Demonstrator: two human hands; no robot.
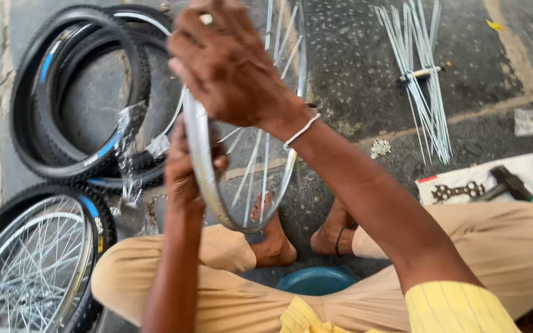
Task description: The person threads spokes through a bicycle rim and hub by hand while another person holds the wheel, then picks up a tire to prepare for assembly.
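From the head camera, the person sits cross-legged on dark pavement, holding a silver bicycle rim (200,148) upright over their feet. The right hand (226,65) curls its fingers over the rim's upper part, while the left hand (183,169) grips the rim lower down, fingers wrapped around it. Stacked black tyres (63,98) lie to the left, a spoked wheel (32,265) below them, and a bundle of loose spokes (424,80) well apart on the right.
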